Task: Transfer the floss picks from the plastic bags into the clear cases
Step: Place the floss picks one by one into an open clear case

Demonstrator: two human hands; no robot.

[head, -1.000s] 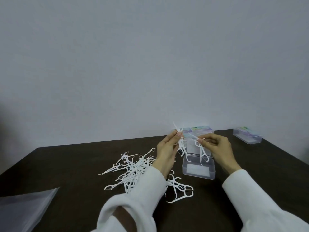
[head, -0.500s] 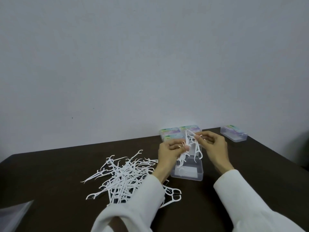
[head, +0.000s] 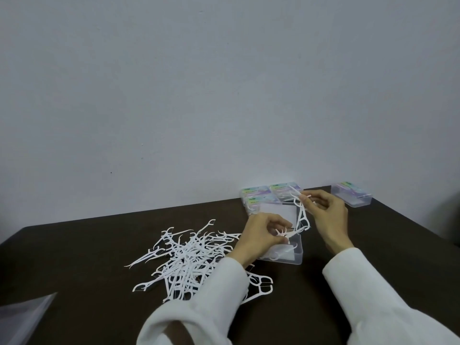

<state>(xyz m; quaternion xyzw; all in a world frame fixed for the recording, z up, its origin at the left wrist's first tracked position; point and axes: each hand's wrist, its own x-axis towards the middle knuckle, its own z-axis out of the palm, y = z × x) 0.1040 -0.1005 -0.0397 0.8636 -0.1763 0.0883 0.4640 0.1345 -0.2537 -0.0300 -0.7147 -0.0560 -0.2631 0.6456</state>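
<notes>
Beside open case (head: 296, 255), loose picks (head: 189, 257), bag (head: 22, 317)

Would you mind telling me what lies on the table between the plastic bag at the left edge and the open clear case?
In the head view, the loose pile of floss picks lies between the plastic bag and the open clear case; the rest is bare dark table.
</notes>
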